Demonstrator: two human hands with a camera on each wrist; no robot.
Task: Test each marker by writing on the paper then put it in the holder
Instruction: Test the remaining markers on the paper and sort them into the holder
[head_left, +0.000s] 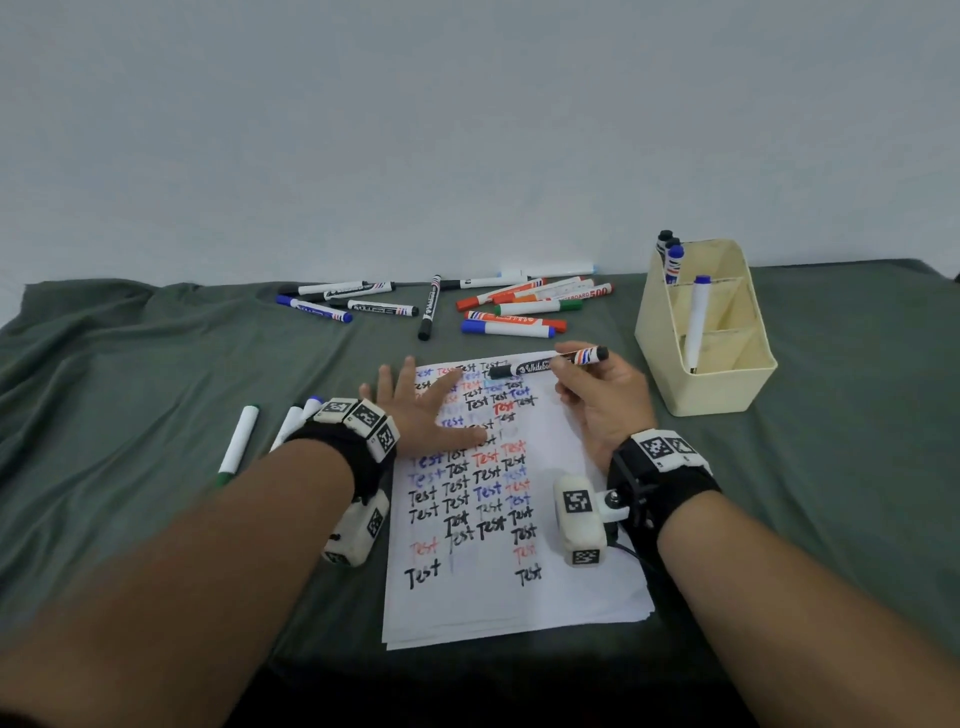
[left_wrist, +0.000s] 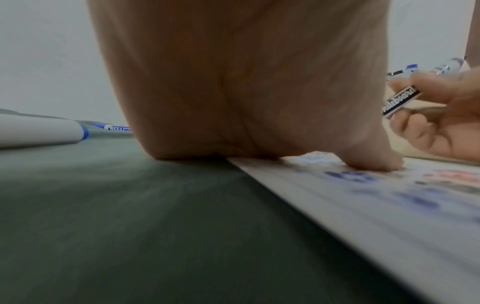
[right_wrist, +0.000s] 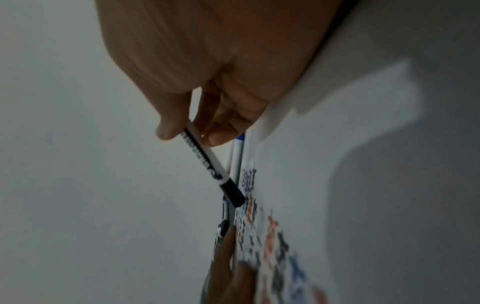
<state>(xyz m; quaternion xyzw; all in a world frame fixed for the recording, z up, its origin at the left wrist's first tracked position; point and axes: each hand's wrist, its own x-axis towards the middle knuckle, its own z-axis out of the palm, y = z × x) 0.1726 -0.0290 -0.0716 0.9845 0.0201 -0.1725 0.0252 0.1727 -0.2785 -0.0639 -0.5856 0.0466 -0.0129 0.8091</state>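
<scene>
- The right hand (head_left: 602, 400) pinched a black whiteboard marker (head_left: 548, 364) by its barrel, thumb and fingers curled round it, holding it over the top of the paper (head_left: 519, 597), cap apparently on.
- The left hand (head_left: 415, 410) lay flat, fingers spread, pressing the paper down.
- The marker looked light, stiff and smooth; a mid-barrel grip seemed best, since the plastic could slip.
- The cream holder (head_left: 727, 384) stood just right of the paper with several markers upright in it.
- Loose markers (head_left: 498, 312) lay beyond the paper, more at the left; nothing seemed to block the way to the holder.
</scene>
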